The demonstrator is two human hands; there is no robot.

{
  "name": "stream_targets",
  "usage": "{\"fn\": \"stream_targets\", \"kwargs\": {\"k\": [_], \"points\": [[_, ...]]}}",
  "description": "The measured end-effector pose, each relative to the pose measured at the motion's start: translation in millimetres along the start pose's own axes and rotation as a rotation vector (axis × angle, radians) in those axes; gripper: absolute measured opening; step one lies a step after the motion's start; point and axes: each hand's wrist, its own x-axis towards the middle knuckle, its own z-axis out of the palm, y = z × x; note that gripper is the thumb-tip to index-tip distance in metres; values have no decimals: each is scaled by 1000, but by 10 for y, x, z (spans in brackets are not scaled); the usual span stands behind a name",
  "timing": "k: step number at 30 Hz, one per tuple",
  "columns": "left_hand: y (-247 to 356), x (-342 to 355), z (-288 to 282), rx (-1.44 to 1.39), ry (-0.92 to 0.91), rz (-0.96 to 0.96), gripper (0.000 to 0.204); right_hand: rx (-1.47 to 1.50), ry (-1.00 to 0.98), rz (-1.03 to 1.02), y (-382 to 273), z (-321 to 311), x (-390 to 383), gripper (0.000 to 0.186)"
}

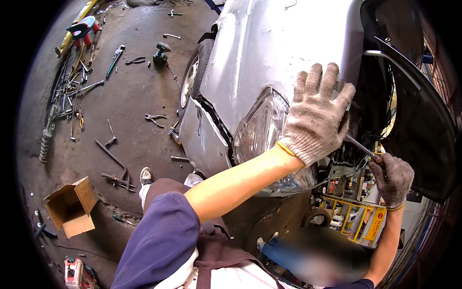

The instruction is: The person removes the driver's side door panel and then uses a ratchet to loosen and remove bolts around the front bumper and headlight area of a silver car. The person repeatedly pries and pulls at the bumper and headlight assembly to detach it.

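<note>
Spreads the grey-gloved left hand [315, 118] wide over the silver car [262, 53], with fingers fanned up the bodywork beside the clear headlight [262, 127]; presents only its back to view, so cannot tell about anything beneath the palm. Has the grey-gloved right hand [395, 179] curled tight around one end of a slim metal tool [358, 145], lower and further right, in front of the dark, exposed part of the car's nose. Slants the tool's shaft up and leftward from the right fist to just beside the left hand; cannot make out its tip or any contact there. Stands close against the car's front corner, with a gap running along the edge of a silver bumper section [199, 144], just below a wheel [191, 79]. Has a large black curved panel [426, 120] beyond the right hand, and lower down a yellow rack [374, 226] near a loose tyre [306, 219]. Shares the space with another person [279, 254] in blue, partly blurred, near the lower edge. Has on the dark floor [125, 96] to the left a green drill [160, 57], pliers [155, 119], a bent bar [113, 156] and an open cardboard box [86, 195].
</note>
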Motion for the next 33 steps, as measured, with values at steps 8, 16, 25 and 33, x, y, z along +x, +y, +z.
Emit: {"fn": "stream_targets", "kwargs": {"k": [8, 16, 25, 33], "points": [[-24, 17, 34, -25, 5, -12, 56, 34, -29, -19, 106, -9, 25, 30], [-866, 69, -89, -762, 226, -62, 32, 43, -11, -21, 118, 28, 60, 28], [-1715, 448, 271, -275, 114, -267, 46, 36, -28, -21, 124, 29, 5, 34], [-1784, 408, 310, -259, 145, -209, 45, 65, -5, 14, 121, 69, -77, 29]]}}
